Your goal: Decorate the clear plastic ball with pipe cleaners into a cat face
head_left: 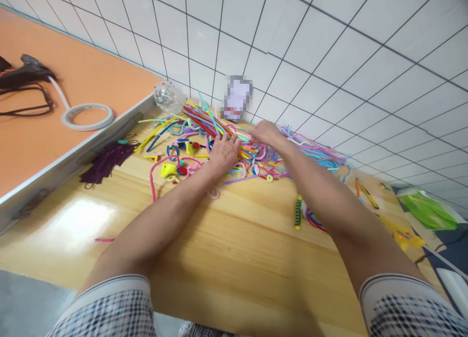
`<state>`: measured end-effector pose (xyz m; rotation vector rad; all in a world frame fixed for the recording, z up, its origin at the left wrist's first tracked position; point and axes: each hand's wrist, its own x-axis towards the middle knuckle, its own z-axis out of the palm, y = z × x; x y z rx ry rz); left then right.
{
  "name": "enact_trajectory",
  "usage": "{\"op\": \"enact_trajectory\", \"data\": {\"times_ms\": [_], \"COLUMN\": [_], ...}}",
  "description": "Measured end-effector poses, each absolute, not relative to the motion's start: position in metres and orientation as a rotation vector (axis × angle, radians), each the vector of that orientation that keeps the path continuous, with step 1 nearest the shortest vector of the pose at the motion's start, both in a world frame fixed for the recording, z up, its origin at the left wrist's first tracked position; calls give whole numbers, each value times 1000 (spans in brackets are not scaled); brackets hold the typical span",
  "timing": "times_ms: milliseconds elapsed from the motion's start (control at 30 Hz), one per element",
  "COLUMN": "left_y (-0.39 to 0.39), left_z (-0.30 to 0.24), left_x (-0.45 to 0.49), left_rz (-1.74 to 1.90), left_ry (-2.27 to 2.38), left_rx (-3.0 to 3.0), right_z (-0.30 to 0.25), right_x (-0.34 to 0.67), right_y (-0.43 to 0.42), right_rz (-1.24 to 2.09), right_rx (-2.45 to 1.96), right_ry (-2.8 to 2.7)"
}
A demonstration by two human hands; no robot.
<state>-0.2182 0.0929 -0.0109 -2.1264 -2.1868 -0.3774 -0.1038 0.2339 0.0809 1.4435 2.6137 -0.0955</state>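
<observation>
A heap of colourful pipe cleaners [204,120] lies against the tiled wall, with a bundle of long straight ones on top. Spread over the near side of this bundle are the fingers of my left hand [224,154], pressing on it from above. My right hand [266,133] is just to the right, by the bundle's right end. Its fingers are curled together, and what they pinch is hidden. Beyond my right wrist lies another pile of purple and blue pipe cleaners [318,149]. Bent pink pieces and a yellow curled piece [168,170] lie left of my left hand.
A phone [237,98] leans on the wall behind the heap. At left are a clear bag [168,96], a dark purple tassel bunch [109,159], a tape roll [87,117] and a glue gun [31,73]. A green-striped piece [299,213], a pencil [367,195] and a green packet [427,208] are at right.
</observation>
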Motion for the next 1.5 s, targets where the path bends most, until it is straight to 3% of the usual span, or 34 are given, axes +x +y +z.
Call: {"op": "enact_trajectory", "data": {"times_ms": [667, 900, 1067, 1267, 1500], "left_y": [100, 99, 99, 99, 99], "left_z": [-15, -13, -10, -8, -7], "left_x": [-231, -232, -232, -232, -232], "left_rz": [-463, -462, -468, -452, -428], "left_ry": [-2149, -2151, -2184, -2196, -2196], "left_rx": [-2208, -2212, -2244, -2246, -2251], "right_z": [69, 78, 88, 95, 100], "right_x": [-109, -99, -95, -90, -90], "right_y": [247, 253, 245, 238, 240], "right_rz": [-165, -344, -725, -882, -634], "right_rx": [1403, 1445, 1588, 1636, 1585], "right_ry": [2631, 2737, 2694, 2689, 2802]}}
